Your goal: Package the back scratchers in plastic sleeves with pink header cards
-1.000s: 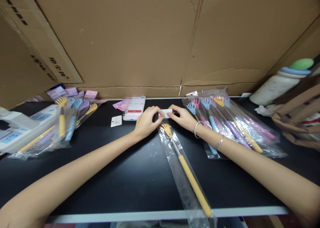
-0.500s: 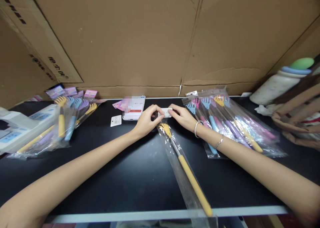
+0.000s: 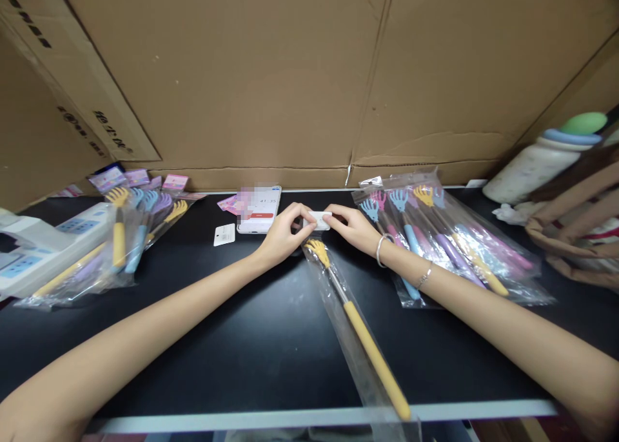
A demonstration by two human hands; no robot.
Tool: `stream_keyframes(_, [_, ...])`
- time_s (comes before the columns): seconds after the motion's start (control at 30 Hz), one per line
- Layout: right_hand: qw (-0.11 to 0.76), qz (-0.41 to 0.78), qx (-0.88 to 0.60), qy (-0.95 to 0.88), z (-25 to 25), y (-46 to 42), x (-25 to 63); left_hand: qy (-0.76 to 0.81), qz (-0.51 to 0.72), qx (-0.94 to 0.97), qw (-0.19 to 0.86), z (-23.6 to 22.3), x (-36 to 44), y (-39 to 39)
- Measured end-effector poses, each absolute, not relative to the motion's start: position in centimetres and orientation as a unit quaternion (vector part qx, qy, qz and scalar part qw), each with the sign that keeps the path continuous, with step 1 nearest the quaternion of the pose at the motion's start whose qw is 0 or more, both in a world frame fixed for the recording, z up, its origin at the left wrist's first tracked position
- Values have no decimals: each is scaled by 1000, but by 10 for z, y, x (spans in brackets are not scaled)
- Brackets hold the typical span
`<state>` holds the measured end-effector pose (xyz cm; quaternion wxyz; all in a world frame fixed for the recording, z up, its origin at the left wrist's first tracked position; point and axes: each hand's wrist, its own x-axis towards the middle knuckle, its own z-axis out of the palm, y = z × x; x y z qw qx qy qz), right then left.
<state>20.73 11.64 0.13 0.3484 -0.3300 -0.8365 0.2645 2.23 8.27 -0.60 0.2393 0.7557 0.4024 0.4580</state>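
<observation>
Between my two hands is a small white card [image 3: 318, 220] at the top end of a clear plastic bag. My left hand [image 3: 289, 230] pinches the card's left side, thumb and forefinger closed in a ring. On its right side, my right hand [image 3: 349, 228] grips it with the thumb on top. In the bag lies a yellow back scratcher [image 3: 372, 348] with a metal shaft; its claw head is just below the card and its handle reaches the table's front edge. The other fingers of both hands are partly hidden.
Bagged back scratchers [image 3: 435, 235] lie at the right, and more with pink header cards [image 3: 140, 216] at the left beside a white power strip [image 3: 77, 226]. A phone [image 3: 260, 216] and a loose white card [image 3: 224, 234] are left of my hands. A bottle [image 3: 539, 164] stands far right.
The card, both hands and the top of the bag have shifted very slightly. My grip on the card is the same, and the other things have stayed in place.
</observation>
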Motion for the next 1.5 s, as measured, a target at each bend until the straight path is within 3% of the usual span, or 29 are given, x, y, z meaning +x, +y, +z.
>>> stream_keyframes(0.7, [298, 251, -334, -858, -5, 121, 209, 397, 465, 754, 239, -9, 20, 85])
stream_keyframes(1.2, [211, 26, -324, -922, -3, 114, 206, 378, 439, 798, 164, -7, 21, 84])
stream_keyframes(1.5, [248, 80, -301, -917, -5, 110, 205, 385, 479, 764, 196, -10, 22, 87])
